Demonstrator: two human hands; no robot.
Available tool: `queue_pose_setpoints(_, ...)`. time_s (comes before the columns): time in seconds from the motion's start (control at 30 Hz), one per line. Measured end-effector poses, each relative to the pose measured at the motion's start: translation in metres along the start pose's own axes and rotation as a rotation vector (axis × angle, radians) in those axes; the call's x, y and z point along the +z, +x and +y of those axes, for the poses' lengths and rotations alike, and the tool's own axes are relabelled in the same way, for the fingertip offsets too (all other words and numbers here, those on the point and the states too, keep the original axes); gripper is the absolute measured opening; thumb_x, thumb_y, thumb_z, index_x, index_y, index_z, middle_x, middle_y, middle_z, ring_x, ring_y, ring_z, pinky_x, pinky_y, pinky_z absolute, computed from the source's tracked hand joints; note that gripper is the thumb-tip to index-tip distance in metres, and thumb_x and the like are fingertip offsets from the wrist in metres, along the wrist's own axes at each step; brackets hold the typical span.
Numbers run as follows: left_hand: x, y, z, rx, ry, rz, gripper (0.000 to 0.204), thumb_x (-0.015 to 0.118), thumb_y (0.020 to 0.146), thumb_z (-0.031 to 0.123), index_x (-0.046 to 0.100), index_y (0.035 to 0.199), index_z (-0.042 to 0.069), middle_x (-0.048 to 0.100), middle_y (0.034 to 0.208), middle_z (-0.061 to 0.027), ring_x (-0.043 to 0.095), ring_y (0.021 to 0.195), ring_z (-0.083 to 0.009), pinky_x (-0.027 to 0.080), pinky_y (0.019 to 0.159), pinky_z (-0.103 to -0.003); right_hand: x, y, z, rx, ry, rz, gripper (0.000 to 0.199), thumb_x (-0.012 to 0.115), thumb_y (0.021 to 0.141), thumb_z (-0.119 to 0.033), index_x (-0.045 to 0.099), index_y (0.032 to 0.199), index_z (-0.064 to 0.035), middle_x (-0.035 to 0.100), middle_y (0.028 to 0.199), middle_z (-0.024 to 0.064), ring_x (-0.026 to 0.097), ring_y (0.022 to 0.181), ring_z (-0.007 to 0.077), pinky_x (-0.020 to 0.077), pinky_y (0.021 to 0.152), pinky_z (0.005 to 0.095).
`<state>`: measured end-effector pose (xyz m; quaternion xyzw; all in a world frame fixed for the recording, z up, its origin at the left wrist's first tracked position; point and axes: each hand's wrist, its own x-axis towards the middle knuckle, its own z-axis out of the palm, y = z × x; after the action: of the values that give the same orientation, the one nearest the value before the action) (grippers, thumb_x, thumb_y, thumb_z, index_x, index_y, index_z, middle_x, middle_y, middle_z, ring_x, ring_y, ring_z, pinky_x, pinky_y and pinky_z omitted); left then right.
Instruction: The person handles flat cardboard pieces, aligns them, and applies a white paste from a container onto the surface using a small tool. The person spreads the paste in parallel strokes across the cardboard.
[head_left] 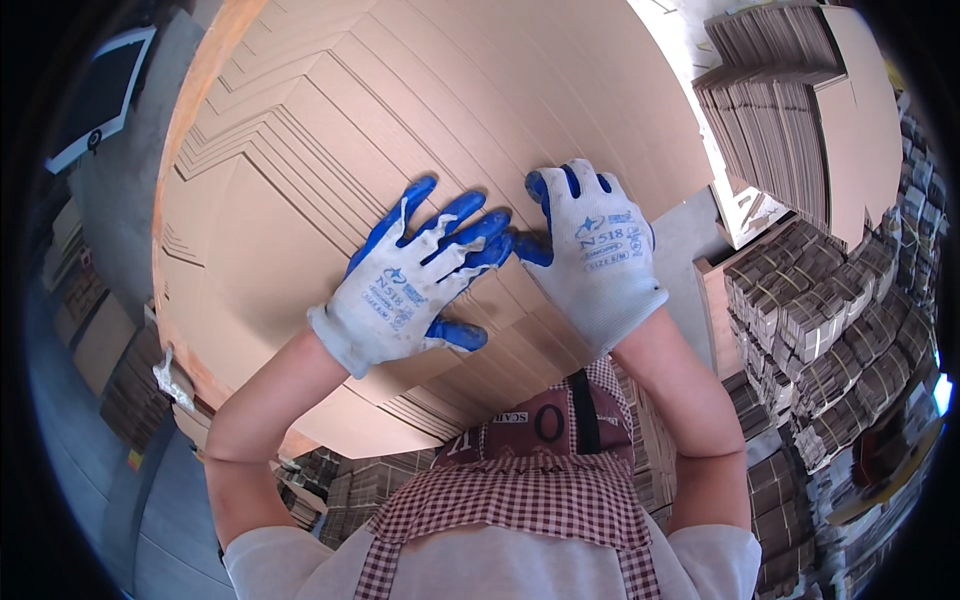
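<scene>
Both of my hands wear white gloves with blue coated fingers. My left hand (410, 275) lies flat, fingers spread, on a fanned stack of flat brown cardboard sheets (300, 150). My right hand (595, 250) presses on the same stack just to the right, its fingers curled over a sheet edge. The fingertips of the two hands nearly touch. The sheets overlap in stepped layers and fill the upper middle of the view. I cannot tell whether the right fingers pinch a sheet.
Bundled stacks of folded cardboard (830, 330) are piled at the right. More flat cardboard stacks (790, 90) stand at the upper right. A screen (100, 95) is at the upper left. A grey floor (90, 480) shows at the lower left.
</scene>
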<state>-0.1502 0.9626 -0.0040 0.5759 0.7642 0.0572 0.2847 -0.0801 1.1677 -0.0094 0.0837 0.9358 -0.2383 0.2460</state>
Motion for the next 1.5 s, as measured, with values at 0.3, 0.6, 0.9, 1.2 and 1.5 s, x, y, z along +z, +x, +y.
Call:
queue_pose_setpoints(0.3, 0.001, -0.004, 0.004, -0.035, 0.002, -0.038, 0.097, 0.055, 0.074, 0.077, 0.046, 0.149, 0.016, 0.037, 0.158, -0.0059, 0.027, 0.15, -0.0257, 0.013, 0.126, -0.055, 0.002, -0.001, -0.001, -0.013, -0.017, 0.006, 0.039, 0.072, 0.089, -0.028, 0.057, 0.121, -0.0114, 0.058, 0.121, 0.0114, 0.06, 0.113, 0.029, 0.0556, 0.085, 0.0432)
queue_pose_setpoints(0.6, -0.001, -0.008, 0.006, -0.029, 0.02, -0.038, 0.098, 0.05, 0.076, 0.08, 0.043, 0.151, 0.017, 0.036, 0.159, -0.0068, 0.028, 0.15, -0.0264, 0.013, 0.126, -0.054, 0.004, -0.001, 0.001, -0.031, -0.016, 0.029, 0.04, 0.072, 0.087, -0.028, 0.058, 0.12, -0.01, 0.058, 0.12, 0.0122, 0.061, 0.112, 0.03, 0.056, 0.085, 0.0435)
queue_pose_setpoints(0.9, -0.009, -0.017, 0.01, -0.021, -0.011, -0.004, 0.092, 0.062, 0.076, 0.067, 0.045, 0.15, 0.015, 0.042, 0.155, -0.0094, 0.033, 0.147, -0.0295, 0.018, 0.124, -0.054, 0.006, -0.003, 0.003, -0.054, 0.017, 0.051, 0.044, 0.073, 0.085, -0.029, 0.058, 0.12, -0.0084, 0.058, 0.12, 0.0132, 0.06, 0.112, 0.0316, 0.0536, 0.089, 0.0429)
queue_pose_setpoints(1.2, -0.017, 0.011, -0.008, 0.068, 0.096, 0.228, 0.048, 0.064, 0.085, 0.017, 0.063, 0.132, 0.014, 0.063, 0.133, -0.0055, 0.053, 0.132, -0.0258, 0.025, 0.122, -0.057, 0.005, -0.003, 0.006, -0.076, 0.027, 0.069, 0.04, 0.071, 0.088, -0.028, 0.057, 0.121, -0.011, 0.058, 0.121, 0.0118, 0.061, 0.113, 0.0292, 0.0569, 0.085, 0.0415)
queue_pose_setpoints(1.5, -0.027, 0.035, -0.01, 0.153, 0.01, 0.309, 0.017, 0.068, 0.082, 0.019, 0.071, 0.099, 0.015, 0.064, 0.093, -0.0033, 0.062, 0.095, -0.0224, 0.038, 0.112, -0.052, 0.003, -0.001, 0.006, -0.045, 0.014, 0.023, 0.04, 0.071, 0.088, -0.03, 0.057, 0.121, -0.011, 0.059, 0.122, 0.0106, 0.061, 0.113, 0.0283, 0.0571, 0.085, 0.0423)
